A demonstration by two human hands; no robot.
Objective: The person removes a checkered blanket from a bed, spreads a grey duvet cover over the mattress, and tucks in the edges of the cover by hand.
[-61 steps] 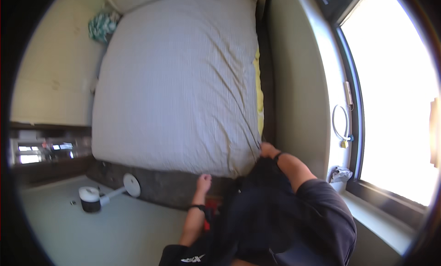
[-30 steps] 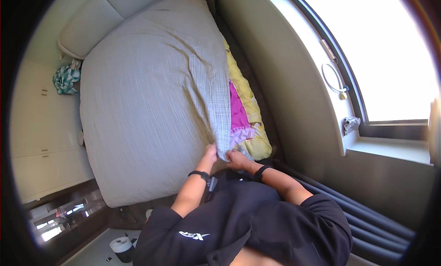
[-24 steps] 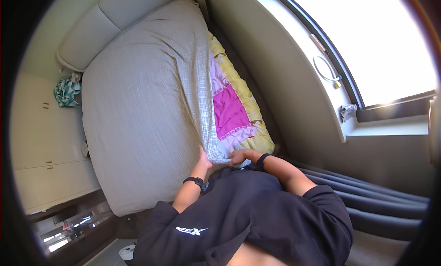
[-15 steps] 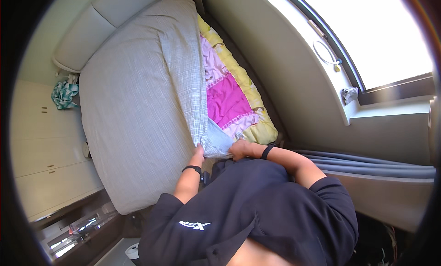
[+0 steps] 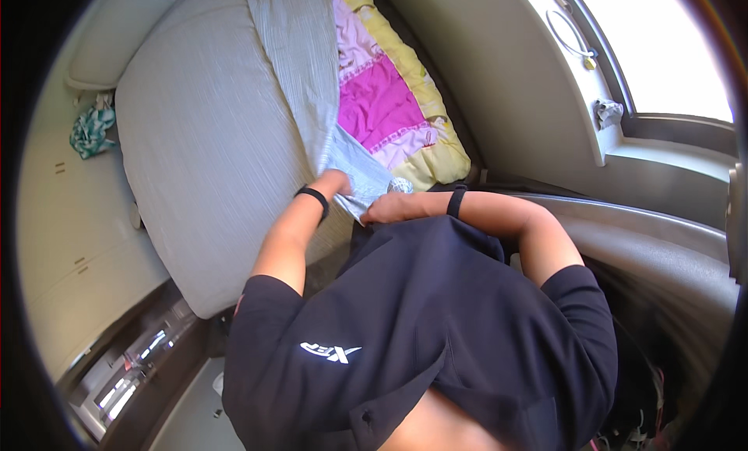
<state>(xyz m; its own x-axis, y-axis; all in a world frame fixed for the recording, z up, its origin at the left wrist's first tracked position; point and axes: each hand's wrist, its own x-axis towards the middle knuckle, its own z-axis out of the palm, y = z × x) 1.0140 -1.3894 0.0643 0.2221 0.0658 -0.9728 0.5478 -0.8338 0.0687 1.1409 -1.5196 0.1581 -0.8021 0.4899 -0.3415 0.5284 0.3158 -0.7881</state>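
A grey bed sheet (image 5: 210, 131) covers most of the bed, its right side folded back toward the middle. Under the fold a pink and yellow patchwork quilt (image 5: 379, 100) shows along the right side. My left hand (image 5: 333, 183) is at the folded sheet near the foot of the bed, its fingers partly hidden by the cloth and closed on it. Close beside it, my right hand (image 5: 387, 208) grips the sheet's corner in front of my body. Between both hands the cloth is bunched, with its lighter underside turned up.
A padded headboard (image 5: 117, 45) stands at the far left. Pale drawers (image 5: 74, 217) line the left side, with a teal and white cloth (image 5: 92, 133) hanging by them. To the right are a wall and a windowsill (image 5: 662, 159) holding a looped white cable (image 5: 567, 31).
The view has shifted, so the bed sits higher in the picture. My right hand has drawn the sheet corner left, and my left hand has slid inward along the fold.
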